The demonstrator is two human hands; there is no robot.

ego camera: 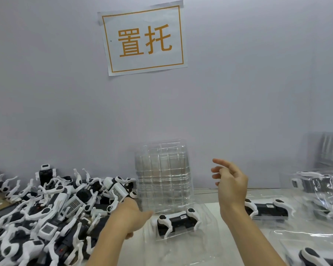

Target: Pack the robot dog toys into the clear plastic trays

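Paper sign (pixel 144 40), orange characters, taped on grey wall (pixel 46 83).

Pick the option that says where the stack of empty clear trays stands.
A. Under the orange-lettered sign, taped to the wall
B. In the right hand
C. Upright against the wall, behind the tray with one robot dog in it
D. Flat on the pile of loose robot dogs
C: the stack of empty clear trays stands on edge at the wall, just behind the tray holding one robot dog; neither hand holds it.
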